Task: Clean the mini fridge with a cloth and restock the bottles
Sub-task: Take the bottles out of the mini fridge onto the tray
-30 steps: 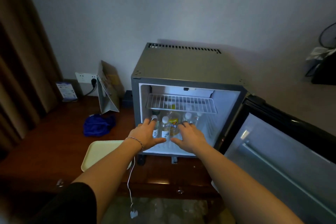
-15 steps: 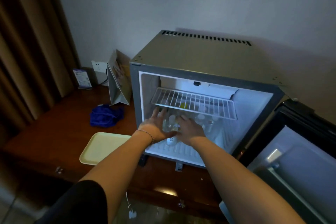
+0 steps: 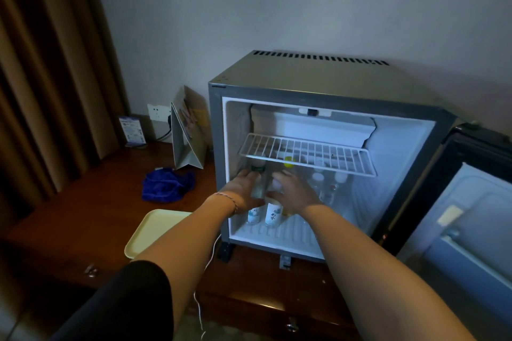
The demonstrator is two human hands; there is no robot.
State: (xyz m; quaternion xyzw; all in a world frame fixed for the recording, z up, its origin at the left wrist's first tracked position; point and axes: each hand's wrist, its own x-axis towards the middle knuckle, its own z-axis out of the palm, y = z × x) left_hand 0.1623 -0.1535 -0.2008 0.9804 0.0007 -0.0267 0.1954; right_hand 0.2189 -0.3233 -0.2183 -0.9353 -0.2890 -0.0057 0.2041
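On a dark wooden cabinet (image 3: 83, 219), an open mini fridge (image 3: 318, 83) at twelve o'clock; left hand (image 3: 243, 192) and right hand (image 3: 293, 192) each wrap a bottle (image 3: 273, 214), seemingly unloading toward the tray (image 3: 155, 227) at nine o'clock, cloth (image 3: 166, 184) unused.

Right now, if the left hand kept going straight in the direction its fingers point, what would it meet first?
Probably the green-capped clear plastic bottle under the white wire shelf: the left hand already reaches into the grey mini fridge, fingers beside it. Depth is unclear; contact may already exist.
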